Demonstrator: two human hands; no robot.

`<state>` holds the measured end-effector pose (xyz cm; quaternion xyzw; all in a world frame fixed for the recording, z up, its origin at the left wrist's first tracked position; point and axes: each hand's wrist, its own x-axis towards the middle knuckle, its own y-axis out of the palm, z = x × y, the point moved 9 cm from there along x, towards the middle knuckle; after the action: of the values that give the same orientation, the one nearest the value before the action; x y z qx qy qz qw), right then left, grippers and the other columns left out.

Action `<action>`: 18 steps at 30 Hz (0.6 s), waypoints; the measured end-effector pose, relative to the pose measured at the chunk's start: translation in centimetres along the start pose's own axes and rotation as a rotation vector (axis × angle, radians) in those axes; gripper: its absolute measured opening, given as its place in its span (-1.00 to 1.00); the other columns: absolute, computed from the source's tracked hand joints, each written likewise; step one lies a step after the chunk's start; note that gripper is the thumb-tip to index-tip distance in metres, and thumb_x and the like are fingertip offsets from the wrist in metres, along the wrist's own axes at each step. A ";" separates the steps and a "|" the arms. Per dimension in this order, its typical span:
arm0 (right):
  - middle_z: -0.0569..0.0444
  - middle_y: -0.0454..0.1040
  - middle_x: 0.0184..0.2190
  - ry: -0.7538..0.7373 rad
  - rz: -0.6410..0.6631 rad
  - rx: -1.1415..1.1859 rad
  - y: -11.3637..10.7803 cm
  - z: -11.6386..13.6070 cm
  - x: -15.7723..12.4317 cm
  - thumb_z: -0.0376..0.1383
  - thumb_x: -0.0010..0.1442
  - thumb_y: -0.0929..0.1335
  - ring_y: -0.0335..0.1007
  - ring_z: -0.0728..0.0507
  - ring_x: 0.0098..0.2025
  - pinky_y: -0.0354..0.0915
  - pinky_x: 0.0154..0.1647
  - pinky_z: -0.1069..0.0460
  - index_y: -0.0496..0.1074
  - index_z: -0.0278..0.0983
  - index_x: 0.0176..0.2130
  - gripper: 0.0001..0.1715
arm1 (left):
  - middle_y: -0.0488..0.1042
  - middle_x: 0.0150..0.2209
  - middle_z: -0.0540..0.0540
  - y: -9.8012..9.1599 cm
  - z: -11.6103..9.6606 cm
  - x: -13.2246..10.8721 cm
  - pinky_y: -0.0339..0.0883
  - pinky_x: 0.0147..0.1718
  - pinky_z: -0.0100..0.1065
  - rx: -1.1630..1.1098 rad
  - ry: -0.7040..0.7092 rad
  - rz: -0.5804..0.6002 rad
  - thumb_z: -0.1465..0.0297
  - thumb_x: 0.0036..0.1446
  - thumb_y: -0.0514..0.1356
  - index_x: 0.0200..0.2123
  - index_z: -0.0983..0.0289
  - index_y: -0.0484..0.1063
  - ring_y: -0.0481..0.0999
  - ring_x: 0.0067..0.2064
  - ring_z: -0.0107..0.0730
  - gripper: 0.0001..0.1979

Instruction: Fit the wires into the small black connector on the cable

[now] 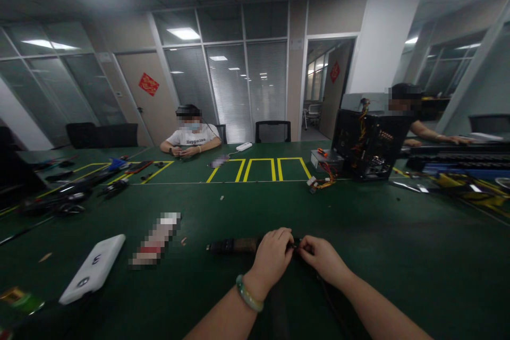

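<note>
A long dark cylindrical tool, which looks like an electric screwdriver [239, 246], lies on the green table [191, 297] with its metal tip pointing left. My left hand [274, 252], with a jade bangle on the wrist, is wrapped over the rear part of it. At that rear end, my right hand [321, 255] is closed in a pinch on a small dark piece, perhaps the cable's plug; the fingers hide most of it. From under the right hand a dark cable [329, 297] runs down toward the table's near edge.
To the left are a white power bank [95, 268], a blurred-out packet [157, 239] and scattered tools [115, 172]. An open computer case [366, 143] and a power supply [326, 160] with loose wires stand back right. One person [195, 135] sits opposite, another [406, 111] behind the case.
</note>
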<state>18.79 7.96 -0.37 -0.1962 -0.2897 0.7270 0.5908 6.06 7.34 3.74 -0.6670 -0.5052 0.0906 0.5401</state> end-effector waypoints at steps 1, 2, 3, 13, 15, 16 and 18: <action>0.15 0.53 -0.45 -0.001 0.000 -0.002 -0.1 0.0 0.0 -0.27 0.21 0.31 0.43 -0.06 -0.41 0.20 -0.42 0.10 0.46 -0.24 -0.33 -0.86 | 0.43 -0.01 0.05 0.0 0.0 0.0 0.28 0.02 -0.14 -0.001 -0.001 -0.001 0.58 0.12 0.17 -0.21 0.21 0.36 0.40 0.01 -0.23 -0.80; 0.15 0.53 -0.45 -0.001 -0.003 -0.009 -0.1 0.1 0.0 -0.27 0.21 0.31 0.43 -0.06 -0.41 0.20 -0.41 0.09 0.46 -0.24 -0.34 -0.86 | 0.43 -0.01 0.04 0.0 0.0 0.0 0.28 0.02 -0.14 -0.002 0.001 0.000 0.59 0.12 0.18 -0.22 0.21 0.36 0.40 0.01 -0.23 -0.81; 0.15 0.53 -0.46 0.001 -0.009 -0.017 -0.2 0.2 -0.1 -0.27 0.21 0.31 0.43 -0.06 -0.42 0.20 -0.41 0.09 0.46 -0.24 -0.34 -0.86 | 0.42 -0.01 0.03 0.0 -0.1 0.0 0.28 0.02 -0.15 -0.001 0.003 0.002 0.59 0.12 0.18 -0.23 0.20 0.36 0.40 0.02 -0.24 -0.81; 0.15 0.51 -0.48 0.009 -0.003 -0.004 -0.2 0.2 -0.2 -0.27 0.21 0.31 0.41 -0.06 -0.44 0.19 -0.44 0.09 0.47 -0.24 -0.34 -0.85 | 0.42 0.00 -0.01 0.0 -0.1 0.1 0.26 0.04 -0.17 -0.013 0.005 0.028 0.58 0.13 0.19 -0.24 0.17 0.41 0.39 0.04 -0.29 -0.81; 0.16 0.52 -0.47 0.011 0.000 0.007 -0.2 0.2 -0.2 -0.27 0.21 0.31 0.42 -0.06 -0.43 0.19 -0.44 0.10 0.47 -0.23 -0.34 -0.85 | 0.42 0.01 -0.02 0.0 -0.1 0.0 0.25 0.05 -0.17 -0.024 0.005 0.028 0.58 0.13 0.20 -0.23 0.17 0.41 0.39 0.04 -0.29 -0.80; 0.16 0.52 -0.47 0.012 0.001 0.009 -0.2 0.2 -0.2 -0.27 0.21 0.31 0.42 -0.06 -0.42 0.19 -0.44 0.10 0.47 -0.23 -0.33 -0.85 | 0.42 0.01 -0.02 0.0 -0.1 0.0 0.24 0.05 -0.16 -0.028 0.007 0.027 0.58 0.13 0.20 -0.23 0.17 0.41 0.39 0.04 -0.29 -0.80; 0.16 0.53 -0.45 0.011 0.000 0.009 -0.2 0.3 -0.2 -0.28 0.21 0.31 0.43 -0.06 -0.41 0.20 -0.43 0.10 0.47 -0.22 -0.33 -0.85 | 0.42 0.01 -0.01 0.0 -0.1 0.0 0.24 0.05 -0.16 -0.030 0.009 0.026 0.57 0.14 0.20 -0.23 0.17 0.42 0.39 0.04 -0.28 -0.81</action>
<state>18.83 7.77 -0.01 -0.1976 -0.2830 0.7273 0.5932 6.07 7.28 3.78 -0.6817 -0.4955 0.0870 0.5311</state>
